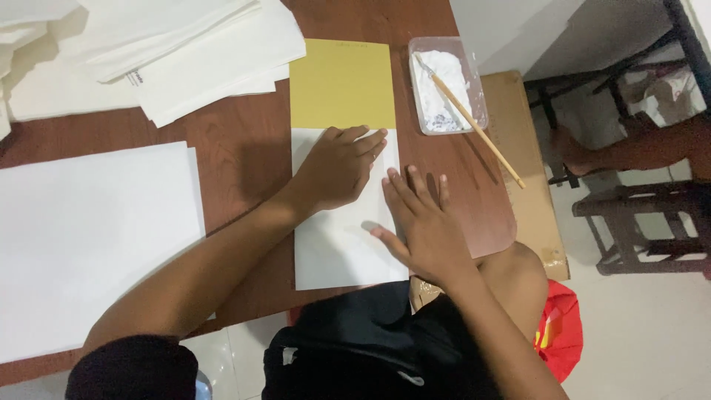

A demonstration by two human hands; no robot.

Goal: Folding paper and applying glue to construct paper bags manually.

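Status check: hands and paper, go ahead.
Left hand and right hand flat, open, on white sheet. Sheet overlaps yellow card. Brush in paste tray alongside, clear.

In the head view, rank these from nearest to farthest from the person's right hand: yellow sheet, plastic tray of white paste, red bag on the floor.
From the right hand:
1. Yellow sheet, up and to the left on the table.
2. Plastic tray, up at the table's far right edge.
3. Red bag, down on the floor beside the knee.

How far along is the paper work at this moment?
Done: a white sheet lies over the lower part of the yellow sheet. The brush rests in the paste tray. In hand: left hand and right hand press flat on the white sheet. Left: stacks of white paper wait untouched.
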